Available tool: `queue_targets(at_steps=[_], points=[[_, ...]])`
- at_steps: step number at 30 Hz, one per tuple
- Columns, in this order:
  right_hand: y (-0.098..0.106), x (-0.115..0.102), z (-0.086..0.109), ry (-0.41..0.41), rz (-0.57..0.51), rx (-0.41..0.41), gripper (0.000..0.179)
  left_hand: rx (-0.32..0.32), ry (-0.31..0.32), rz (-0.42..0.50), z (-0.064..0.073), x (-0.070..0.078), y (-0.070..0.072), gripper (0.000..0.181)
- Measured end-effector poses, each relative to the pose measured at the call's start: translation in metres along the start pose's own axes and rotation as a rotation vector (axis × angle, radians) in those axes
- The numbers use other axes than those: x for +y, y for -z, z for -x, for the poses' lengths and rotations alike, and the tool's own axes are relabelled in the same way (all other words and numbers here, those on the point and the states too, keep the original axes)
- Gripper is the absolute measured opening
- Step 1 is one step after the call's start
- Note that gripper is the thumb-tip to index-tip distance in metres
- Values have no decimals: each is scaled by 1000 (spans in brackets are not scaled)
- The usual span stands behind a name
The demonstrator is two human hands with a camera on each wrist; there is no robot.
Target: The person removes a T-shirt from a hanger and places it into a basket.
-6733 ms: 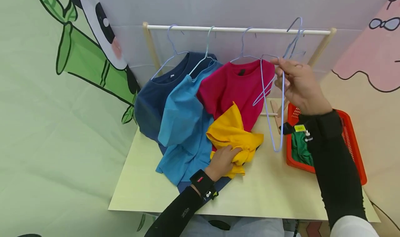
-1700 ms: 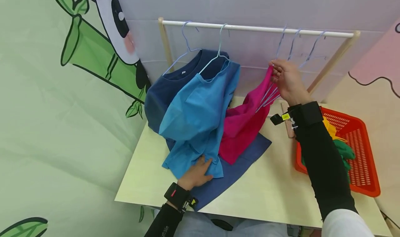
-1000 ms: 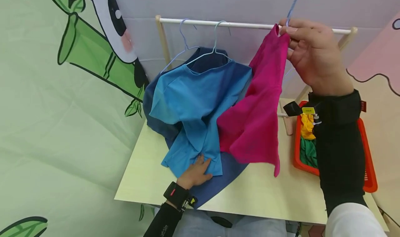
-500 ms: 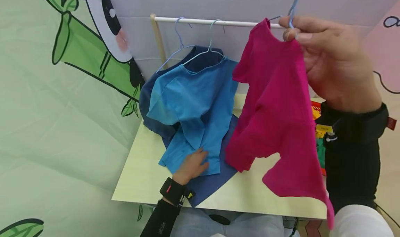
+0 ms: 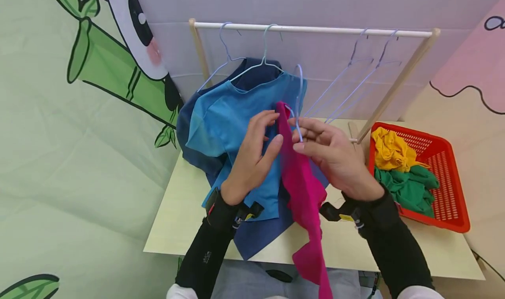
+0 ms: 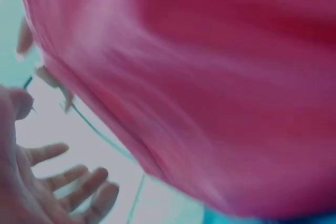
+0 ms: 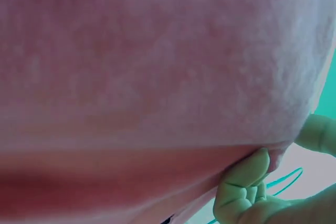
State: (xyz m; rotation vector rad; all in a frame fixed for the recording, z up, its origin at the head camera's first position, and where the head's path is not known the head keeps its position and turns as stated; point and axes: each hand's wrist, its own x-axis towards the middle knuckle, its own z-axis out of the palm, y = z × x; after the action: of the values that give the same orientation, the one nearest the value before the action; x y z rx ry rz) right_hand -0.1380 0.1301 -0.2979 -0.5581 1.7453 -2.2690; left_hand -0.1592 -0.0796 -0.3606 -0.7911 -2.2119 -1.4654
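Observation:
My right hand (image 5: 335, 156) pinches a light blue wire hanger (image 5: 298, 86) just below its hook. From that hanger hangs a pink T-shirt (image 5: 301, 185), turned edge-on and draped past the table's front edge. In the right wrist view, pink cloth fills most of the frame, with the thumb and fingers (image 7: 244, 177) at its edge. My left hand (image 5: 250, 161) is raised on the shirt's other side, thumb and fingers spread, fingertips right at the collar. The left wrist view has those spread fingers (image 6: 86, 195) beside the shirt's edge, holding nothing.
A light blue T-shirt (image 5: 236, 119) and a navy one (image 5: 199, 128) hang at the rack's (image 5: 315, 29) left; two bare hangers (image 5: 357, 82) hang at its right. A red basket (image 5: 453, 189) holds yellow cloth (image 5: 390, 150) and green cloth (image 5: 410, 189). The table's (image 5: 173, 229) front edge is near.
The yellow cloth went into the basket. My right hand took the pink T-shirt on its hanger off the rack and brought it down toward me. The left hand rose from the light blue shirt.

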Motion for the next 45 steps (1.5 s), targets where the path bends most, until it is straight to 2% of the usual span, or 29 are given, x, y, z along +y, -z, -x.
queue_targets(at_steps=[2, 4, 8, 10, 12, 15, 17, 20, 23, 25, 29, 33, 39, 42, 45], points=[[-4, 15, 1, -10, 26, -2, 46, 6, 44, 47, -10, 8, -3, 56], [-8, 28, 4, -9, 67, -9, 49, -17, 104, 92, -15, 13, -5, 52], [-13, 47, 10, 1, 160, -14, 57, -72, 202, 153, -16, 13, -10, 29], [-14, 52, 13, 1, 184, -5, 59, -65, 212, 169, -14, 11, -13, 23], [-15, 57, 15, 7, 206, 20, 61, -45, 207, 187, -12, 8, -16, 26], [-18, 62, 20, 40, 247, 95, 65, -14, 216, 209, -12, 7, -21, 23], [-20, 65, 25, 89, 338, 148, 63, 10, 219, 224, -14, 6, -22, 23], [-22, 66, 32, 154, 555, 189, 53, 55, 222, 251, -15, 4, -22, 22], [-21, 66, 39, 178, 741, 148, 40, 82, 211, 281, -15, 1, -19, 19], [-20, 67, 42, 189, 801, 102, 36, 96, 206, 289, -15, -2, -18, 19], [-18, 72, 51, 287, 885, 11, 37, 122, 198, 266, -17, -9, -15, 20], [-21, 80, 65, 398, 1024, -38, 43, 155, 214, 199, -22, -20, -13, 24], [-28, 96, 85, 501, 1249, -3, 42, 172, 228, 121, -25, -32, -12, 31], [-29, 103, 91, 563, 1307, 12, 43, 192, 243, 102, -26, -36, -13, 33], [-29, 107, 95, 607, 1321, 4, 40, 210, 267, 103, -26, -38, -13, 35]])
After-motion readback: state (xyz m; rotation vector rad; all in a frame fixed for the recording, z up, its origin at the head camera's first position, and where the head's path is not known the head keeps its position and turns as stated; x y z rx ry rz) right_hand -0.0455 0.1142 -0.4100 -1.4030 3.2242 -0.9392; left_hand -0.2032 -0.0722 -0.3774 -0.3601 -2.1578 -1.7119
